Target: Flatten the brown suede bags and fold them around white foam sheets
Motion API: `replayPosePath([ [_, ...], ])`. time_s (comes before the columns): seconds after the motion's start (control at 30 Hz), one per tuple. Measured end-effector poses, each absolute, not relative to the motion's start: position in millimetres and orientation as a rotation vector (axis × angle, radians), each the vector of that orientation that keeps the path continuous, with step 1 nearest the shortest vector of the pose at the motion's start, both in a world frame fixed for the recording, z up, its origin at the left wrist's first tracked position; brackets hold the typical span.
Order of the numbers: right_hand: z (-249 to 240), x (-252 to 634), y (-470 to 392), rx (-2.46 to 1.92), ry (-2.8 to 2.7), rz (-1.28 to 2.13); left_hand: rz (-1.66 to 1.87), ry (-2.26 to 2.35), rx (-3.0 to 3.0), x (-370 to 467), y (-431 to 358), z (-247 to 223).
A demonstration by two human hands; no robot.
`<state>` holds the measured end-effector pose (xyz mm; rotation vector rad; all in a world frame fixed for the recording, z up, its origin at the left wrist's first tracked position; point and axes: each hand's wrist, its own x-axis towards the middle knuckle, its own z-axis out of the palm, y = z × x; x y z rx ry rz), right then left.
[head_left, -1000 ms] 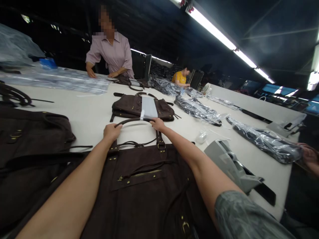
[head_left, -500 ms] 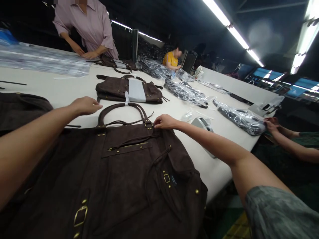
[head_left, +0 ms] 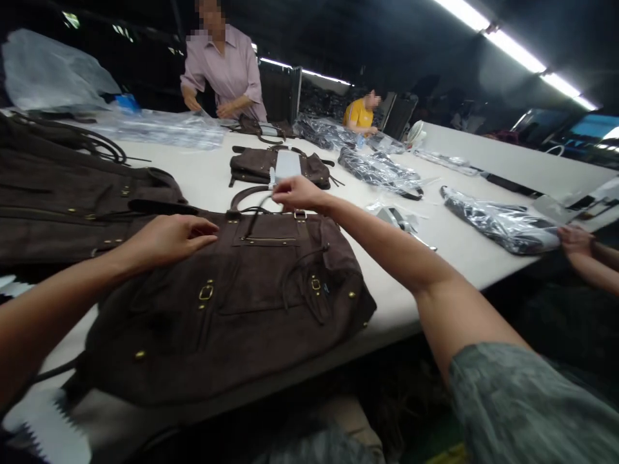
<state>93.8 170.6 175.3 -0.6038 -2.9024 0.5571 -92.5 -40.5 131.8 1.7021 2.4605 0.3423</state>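
A large dark brown bag (head_left: pixel 261 277) with brass buckles lies in front of me on the pale table (head_left: pixel 454 258). Over its upper left part hovers my left hand (head_left: pixel 186 238), fingers apart and holding nothing. My right hand (head_left: pixel 293 193) is pinched at the bag's top edge by the handles, on a thin dark cord (head_left: pixel 256 216) that rises from the front zip. The bag's looped handle (head_left: pixel 242 196) stands up behind, partly hidden by that hand.
Other brown bags lie at the left (head_left: pixel 97 206) and behind (head_left: pixel 251 166). Plastic-wrapped bags (head_left: pixel 498 219) rest to the right, one touched by another person's hands (head_left: pixel 575 240). A grey tool (head_left: pixel 396 218) is nearer. A person in pink (head_left: pixel 235 71) stands across the table.
The view has shifted left, and the big bag shows more of its lower front. My right hand has moved from the handle's right base to the cord; my left hand is now over the bag.
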Motion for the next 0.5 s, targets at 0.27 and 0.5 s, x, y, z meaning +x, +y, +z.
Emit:
replayPosePath([
  [0.27,171,140,124,-0.324,-3.159,0.269,0.504,2.558,1.642,-89,-111,104],
  [0.5,100,233,147,-0.800,-2.830,0.370,0.725,2.433,1.410,-101,-158,62],
])
